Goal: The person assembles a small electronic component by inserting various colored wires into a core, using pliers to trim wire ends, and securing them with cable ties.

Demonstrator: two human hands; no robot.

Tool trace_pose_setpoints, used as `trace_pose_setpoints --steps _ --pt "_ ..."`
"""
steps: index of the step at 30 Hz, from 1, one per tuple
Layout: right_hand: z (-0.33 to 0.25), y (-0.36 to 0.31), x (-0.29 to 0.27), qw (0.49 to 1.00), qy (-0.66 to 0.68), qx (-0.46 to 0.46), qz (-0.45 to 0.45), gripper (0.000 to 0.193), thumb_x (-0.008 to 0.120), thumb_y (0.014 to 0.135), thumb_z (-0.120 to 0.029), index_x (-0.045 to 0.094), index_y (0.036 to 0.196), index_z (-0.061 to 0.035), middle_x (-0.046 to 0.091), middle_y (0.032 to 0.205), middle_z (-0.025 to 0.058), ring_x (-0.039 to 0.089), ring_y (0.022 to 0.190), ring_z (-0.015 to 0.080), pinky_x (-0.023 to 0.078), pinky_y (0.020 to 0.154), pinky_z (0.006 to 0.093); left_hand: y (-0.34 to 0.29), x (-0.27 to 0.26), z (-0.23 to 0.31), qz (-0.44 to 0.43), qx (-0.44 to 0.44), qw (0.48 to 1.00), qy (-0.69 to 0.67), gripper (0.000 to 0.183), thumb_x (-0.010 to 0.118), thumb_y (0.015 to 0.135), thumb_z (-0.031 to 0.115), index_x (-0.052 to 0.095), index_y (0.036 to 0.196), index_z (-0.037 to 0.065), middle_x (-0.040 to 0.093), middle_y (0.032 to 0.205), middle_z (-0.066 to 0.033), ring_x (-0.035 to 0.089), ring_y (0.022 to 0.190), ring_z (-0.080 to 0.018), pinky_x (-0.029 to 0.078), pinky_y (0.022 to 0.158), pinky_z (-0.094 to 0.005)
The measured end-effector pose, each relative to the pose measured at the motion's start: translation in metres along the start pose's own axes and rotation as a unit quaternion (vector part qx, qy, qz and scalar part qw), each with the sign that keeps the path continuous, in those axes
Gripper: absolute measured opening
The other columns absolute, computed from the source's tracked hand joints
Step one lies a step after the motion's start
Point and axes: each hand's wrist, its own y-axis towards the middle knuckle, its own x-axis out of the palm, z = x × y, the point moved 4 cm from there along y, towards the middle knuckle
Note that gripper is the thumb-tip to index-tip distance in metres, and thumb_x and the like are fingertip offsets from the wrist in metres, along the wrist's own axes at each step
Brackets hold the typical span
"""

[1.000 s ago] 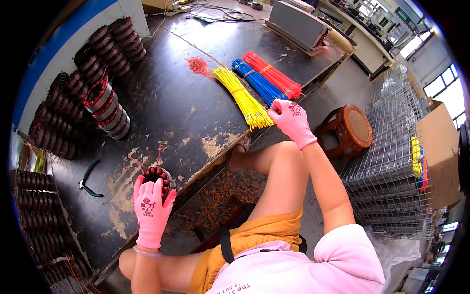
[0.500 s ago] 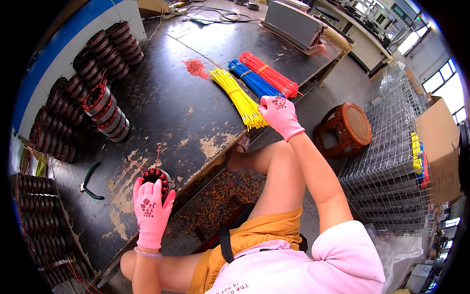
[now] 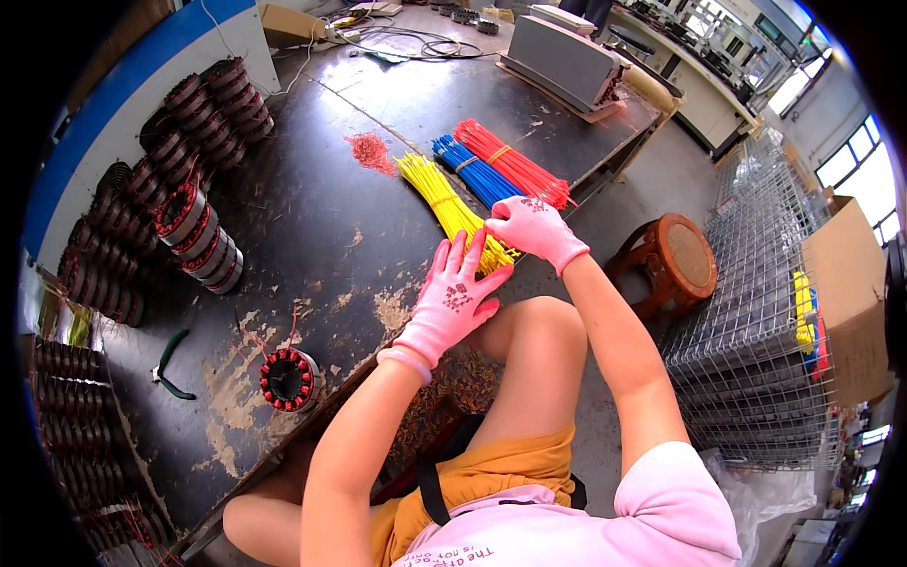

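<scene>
Both my hands wear pink gloves. My left hand [image 3: 453,298] lies with fingers stretched out over the near end of a banded bundle of yellow wires [image 3: 439,196]. Just right of it, my right hand [image 3: 537,229] is closed, thumb and fingers pressed together, at the near ends of the yellow bundle and a bundle of blue wires [image 3: 475,168]; whatever is in its fingers is hidden. A bundle of red wires [image 3: 510,161] lies beyond. On the table by the front edge stands a motor stator [image 3: 311,380] with red windings and thin leads sticking up.
Stacked stators [image 3: 194,236] fill the table's left side. Green-handled cutters [image 3: 170,367] lie left of the single stator. Red clippings [image 3: 370,153] are heaped behind the yellow wires. A wooden stool [image 3: 666,265] and a wire cage [image 3: 746,331] stand on the right.
My left hand has let go of the stator and moved right to the yellow wires. The stator stays on the table. My right hand has shifted slightly nearer.
</scene>
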Motion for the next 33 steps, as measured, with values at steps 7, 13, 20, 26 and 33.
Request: trace_pose_setpoints --steps 7,13,20,26,33 --pt "0.002 -0.011 0.014 0.993 0.107 -0.047 0.033 0.032 0.061 0.090 -0.035 0.072 0.090 -0.0050 0.073 0.091 0.0160 0.071 0.091 0.0348 0.056 0.079 0.0439 0.011 0.029 -0.002 -0.051 -0.040 0.997 0.045 0.065 0.072 0.089 0.041 0.052 0.150 0.029 0.033 0.159 -0.0281 0.027 0.151 -0.0491 0.019 0.125 -0.0603" --pt "0.018 -0.072 0.002 0.954 0.301 0.002 0.000 0.029 0.063 0.090 -0.028 0.067 0.081 -0.0006 0.065 0.068 0.0091 0.061 0.062 0.0201 0.048 0.060 0.0349 0.015 0.032 -0.002 -0.059 -0.033 0.997 0.045 0.063 0.071 0.090 0.041 0.053 0.148 0.026 0.032 0.159 -0.0286 0.027 0.150 -0.0508 0.022 0.124 -0.0604" --pt "-0.021 -0.178 -0.060 0.846 0.528 0.053 0.045 0.015 0.067 0.092 -0.008 0.067 0.079 -0.0020 0.058 0.066 -0.0023 0.046 0.055 -0.0010 0.030 0.048 0.0207 -0.035 -0.040 0.036 0.065 0.063 0.995 -0.048 0.049 0.080 0.085 0.031 0.065 0.127 0.010 0.055 0.141 -0.0200 0.052 0.133 -0.0426 0.041 0.114 -0.0581" --pt "-0.131 -0.162 -0.025 0.881 0.356 -0.307 -0.051 0.011 0.076 0.086 -0.008 0.067 0.083 -0.0013 0.062 0.071 0.0097 0.062 0.062 0.0235 0.046 0.057 0.0326 -0.112 -0.198 0.067 0.277 -0.035 0.943 0.182 0.024 0.079 0.083 0.022 0.074 0.104 0.013 0.069 0.105 -0.0051 0.069 0.104 -0.0270 0.054 0.102 -0.0502" --pt "-0.212 -0.089 0.026 0.872 0.309 -0.379 0.011 0.020 0.072 0.089 -0.016 0.073 0.106 -0.0061 0.071 0.101 0.0114 0.068 0.090 0.0288 0.053 0.079 0.0379 -0.194 -0.227 0.012 0.203 -0.283 0.936 0.050 0.024 0.076 0.085 0.013 0.070 0.108 0.010 0.063 0.098 -0.0080 0.066 0.097 -0.0294 0.056 0.081 -0.0403"
